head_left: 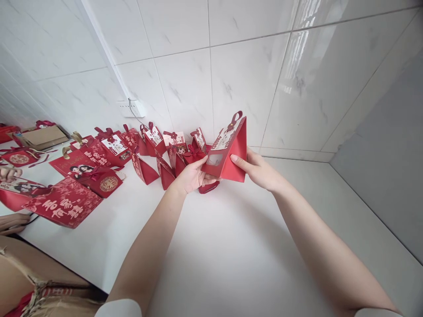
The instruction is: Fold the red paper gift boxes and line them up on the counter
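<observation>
Between my two hands is a red triangular gift box (pixel 228 149), held up above the white table. It has a dark red ribbon loop at its peak, a printed white panel and a small clear window on its sloping face. My left hand (pixel 194 176) grips the lower left corner, thumb on the front. My right hand (pixel 257 169) holds the right side, thumb on the red end face and the other fingers hidden behind. Just behind and left of my left hand stand several red gift boxes (pixel 166 171), one with a red bow (pixel 194 154).
More printed red boxes (pixel 71 202) spread over the left of the white table (pixel 211 255). A co-worker's hand (pixel 9 174) touches one at the far left. An open cardboard carton (pixel 49 281) is below the table's left edge. A tiled wall (pixel 244 79) with a power socket (pixel 132 108) stands behind.
</observation>
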The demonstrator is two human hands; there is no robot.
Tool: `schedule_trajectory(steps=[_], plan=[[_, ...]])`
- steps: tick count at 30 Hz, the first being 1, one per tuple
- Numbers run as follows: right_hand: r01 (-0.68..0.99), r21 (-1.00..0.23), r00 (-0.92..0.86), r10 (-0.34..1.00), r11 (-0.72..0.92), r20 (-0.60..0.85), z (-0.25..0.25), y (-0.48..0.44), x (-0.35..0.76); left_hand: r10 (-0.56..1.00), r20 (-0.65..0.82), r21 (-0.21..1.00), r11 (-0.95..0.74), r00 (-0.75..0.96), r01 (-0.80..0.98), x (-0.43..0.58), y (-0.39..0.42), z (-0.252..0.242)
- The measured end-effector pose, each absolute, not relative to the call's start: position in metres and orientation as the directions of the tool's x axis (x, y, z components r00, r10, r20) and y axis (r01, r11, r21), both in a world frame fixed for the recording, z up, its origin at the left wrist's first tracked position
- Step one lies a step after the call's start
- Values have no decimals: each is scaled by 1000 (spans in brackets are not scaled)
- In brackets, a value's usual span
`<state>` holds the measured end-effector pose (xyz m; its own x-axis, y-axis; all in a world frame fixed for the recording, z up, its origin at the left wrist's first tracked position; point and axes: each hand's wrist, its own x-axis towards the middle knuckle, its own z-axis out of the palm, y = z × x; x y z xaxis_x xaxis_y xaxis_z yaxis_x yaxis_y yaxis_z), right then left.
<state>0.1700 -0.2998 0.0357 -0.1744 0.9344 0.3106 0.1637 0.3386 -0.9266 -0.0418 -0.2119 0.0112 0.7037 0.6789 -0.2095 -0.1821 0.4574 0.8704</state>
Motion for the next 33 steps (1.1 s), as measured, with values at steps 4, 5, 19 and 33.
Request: schedule_trajectory(steps=[4, 5, 19, 33], plan=[[235, -890, -234, 911, 391, 339, 37, -304, 168, 725, -136, 841, 444, 675, -308, -41, -212, 9], [254, -877, -253, 904, 407, 346, 38, -305, 168, 724, -134, 832, 453, 676, -320, -41, -212, 9], [509, -754, -281, 908, 415, 310, 44, -312, 175, 829, 7, 900, 238, 560, -364, -27, -223, 13], [89, -965, -369, 909, 245, 197, 45, -305, 187, 924, 196, 959, -111, 327, -262, -27, -248, 40]])
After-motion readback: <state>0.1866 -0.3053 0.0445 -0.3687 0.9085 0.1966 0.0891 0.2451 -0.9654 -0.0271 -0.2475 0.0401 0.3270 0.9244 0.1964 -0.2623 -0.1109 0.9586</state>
